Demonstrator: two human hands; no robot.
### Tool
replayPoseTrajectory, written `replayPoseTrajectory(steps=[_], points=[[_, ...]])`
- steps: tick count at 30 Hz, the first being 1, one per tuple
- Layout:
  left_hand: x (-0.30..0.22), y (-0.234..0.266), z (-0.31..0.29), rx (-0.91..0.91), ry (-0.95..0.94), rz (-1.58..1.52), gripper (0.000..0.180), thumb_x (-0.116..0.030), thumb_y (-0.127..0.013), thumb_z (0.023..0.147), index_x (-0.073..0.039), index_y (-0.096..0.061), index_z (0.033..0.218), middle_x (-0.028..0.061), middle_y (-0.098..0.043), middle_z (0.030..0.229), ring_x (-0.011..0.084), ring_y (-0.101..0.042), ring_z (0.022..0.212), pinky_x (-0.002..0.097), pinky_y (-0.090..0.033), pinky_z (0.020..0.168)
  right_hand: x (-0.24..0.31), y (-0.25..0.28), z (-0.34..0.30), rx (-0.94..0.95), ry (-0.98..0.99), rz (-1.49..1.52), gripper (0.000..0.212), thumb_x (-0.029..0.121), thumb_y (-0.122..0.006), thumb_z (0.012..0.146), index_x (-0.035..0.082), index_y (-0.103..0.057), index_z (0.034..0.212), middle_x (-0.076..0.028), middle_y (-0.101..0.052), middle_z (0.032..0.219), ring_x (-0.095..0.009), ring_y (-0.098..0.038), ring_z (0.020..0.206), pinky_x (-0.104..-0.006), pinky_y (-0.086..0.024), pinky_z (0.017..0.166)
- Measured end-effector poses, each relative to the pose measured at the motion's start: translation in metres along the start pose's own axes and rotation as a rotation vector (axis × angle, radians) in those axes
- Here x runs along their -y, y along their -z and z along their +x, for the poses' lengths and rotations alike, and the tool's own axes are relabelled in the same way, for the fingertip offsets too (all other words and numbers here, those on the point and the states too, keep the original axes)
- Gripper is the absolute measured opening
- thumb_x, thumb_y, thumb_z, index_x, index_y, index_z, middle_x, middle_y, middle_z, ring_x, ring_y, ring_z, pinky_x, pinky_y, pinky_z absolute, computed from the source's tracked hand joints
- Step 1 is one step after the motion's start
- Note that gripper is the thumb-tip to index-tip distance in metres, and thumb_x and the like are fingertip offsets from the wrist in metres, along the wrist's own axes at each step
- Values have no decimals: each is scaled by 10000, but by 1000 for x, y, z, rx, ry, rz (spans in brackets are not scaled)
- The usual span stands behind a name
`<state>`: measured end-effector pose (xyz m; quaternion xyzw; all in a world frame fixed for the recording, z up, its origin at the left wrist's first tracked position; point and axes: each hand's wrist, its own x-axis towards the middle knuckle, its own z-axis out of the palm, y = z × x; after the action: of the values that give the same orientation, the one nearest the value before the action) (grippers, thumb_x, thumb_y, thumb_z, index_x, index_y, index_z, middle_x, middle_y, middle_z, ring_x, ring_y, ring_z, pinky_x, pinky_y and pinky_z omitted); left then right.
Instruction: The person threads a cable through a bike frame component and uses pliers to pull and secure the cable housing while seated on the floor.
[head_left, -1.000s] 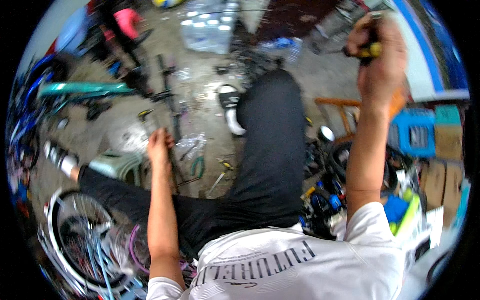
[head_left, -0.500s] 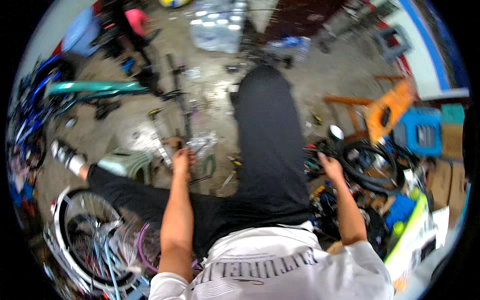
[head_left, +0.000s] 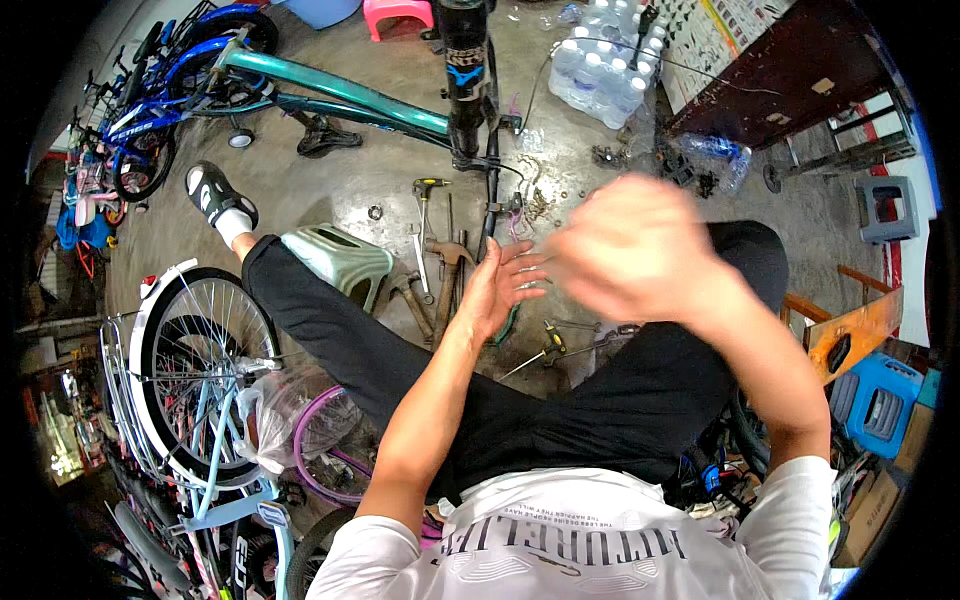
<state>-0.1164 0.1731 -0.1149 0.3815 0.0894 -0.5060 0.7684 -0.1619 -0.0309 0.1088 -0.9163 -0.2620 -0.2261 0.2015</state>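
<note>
My left hand (head_left: 497,285) is open, palm up with fingers spread, and nothing lies in it. Its fingertips are beside the end of a black handlebar (head_left: 491,200) that joins a dark fork (head_left: 467,85) and a green bicycle frame (head_left: 340,88). Raised to the right of it, my right hand (head_left: 630,250) is smeared by motion, so whether it holds anything cannot be made out. On the floor left of my left hand lie a hammer (head_left: 452,258), a T-handled tool (head_left: 427,187) and a wrench (head_left: 421,262). A yellow-black screwdriver (head_left: 550,346) lies between my legs.
A pale green stool (head_left: 345,258) stands by my left leg. To the left are a white-rimmed bicycle wheel (head_left: 205,370) and a purple rim (head_left: 303,455). Wrapped bottles (head_left: 605,65) stand at the back; a blue stool (head_left: 880,405) is at right.
The view has swung right-to-left over the floor, bringing the bicycle nearer the middle. My right hand has risen from the parts pile toward the center; my left hand has opened.
</note>
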Motion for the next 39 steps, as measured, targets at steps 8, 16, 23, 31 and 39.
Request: replayPoseTrajectory(steps=[8, 16, 23, 31, 39], points=[[67, 85, 39, -217, 272, 685, 572, -408, -582, 993, -40, -502, 1424, 175, -664, 1264, 322, -668, 1115, 434, -556, 903, 8, -129, -52, 653, 34, 472, 359, 318, -718, 886, 47, -660, 1114, -147, -672, 1096, -323, -629, 1085, -468, -516, 944], [107, 115, 47, -67, 732, 1848, 559, -451, -668, 904, -57, -630, 1298, 205, -682, 1250, 383, -652, 1158, 490, -530, 940, -139, -35, -35, 633, -582, 99, 414, 354, -655, 925, 37, -678, 1190, -208, -724, 975, -387, -703, 958, -491, -564, 863], [69, 117, 102, -333, 42, 1646, 496, -391, -687, 898, -12, -658, 1217, 214, -682, 1212, 392, -654, 1121, 488, -528, 928, -184, -28, -24, 376, -553, 15, 339, 340, -657, 916, 31, -659, 1054, -180, -706, 948, -397, -679, 934, -506, -538, 795], [-45, 8, 191, -452, -504, 155, 376, -393, -575, 1047, -24, -630, 1087, 107, -716, 972, 156, -689, 732, 290, -516, 613, -177, -21, -40, 572, -551, 48, 358, 357, -660, 901, 40, -656, 1066, -191, -697, 976, -413, -668, 940, -515, -531, 802], [2, 65, 136, -811, -309, 255, 396, -337, -454, 1085, -4, -666, 1052, 112, -735, 895, 136, -583, 575, 307, -479, 526, -158, -23, -30, 625, -487, 110, 347, 325, -656, 907, 34, -648, 1095, -199, -679, 970, -426, -659, 929, -522, -520, 806]])
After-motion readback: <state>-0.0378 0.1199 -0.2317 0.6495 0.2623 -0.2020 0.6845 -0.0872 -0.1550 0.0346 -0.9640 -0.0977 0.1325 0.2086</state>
